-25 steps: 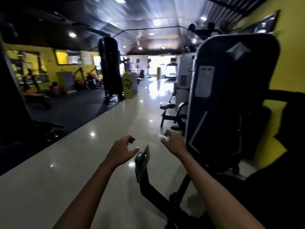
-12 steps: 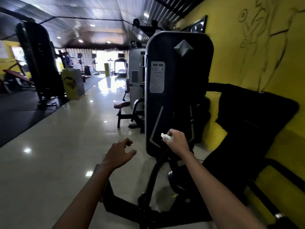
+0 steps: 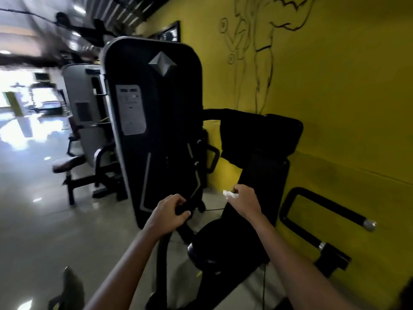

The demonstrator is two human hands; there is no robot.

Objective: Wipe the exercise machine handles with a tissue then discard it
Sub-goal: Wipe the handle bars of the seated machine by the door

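Both hands are busy in the head view, the left hand [image 3: 168, 214] gripping the near black handle [image 3: 182, 209] while the right hand [image 3: 244, 203] pinches the tissue [image 3: 228, 194] just right of it, so wiping looks barely begun and discarding remains.

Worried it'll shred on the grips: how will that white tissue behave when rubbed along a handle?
The tissue looks crumpled into a wad in the right hand, so probably soft, floppy and very light. Likely to tear under hard rubbing.
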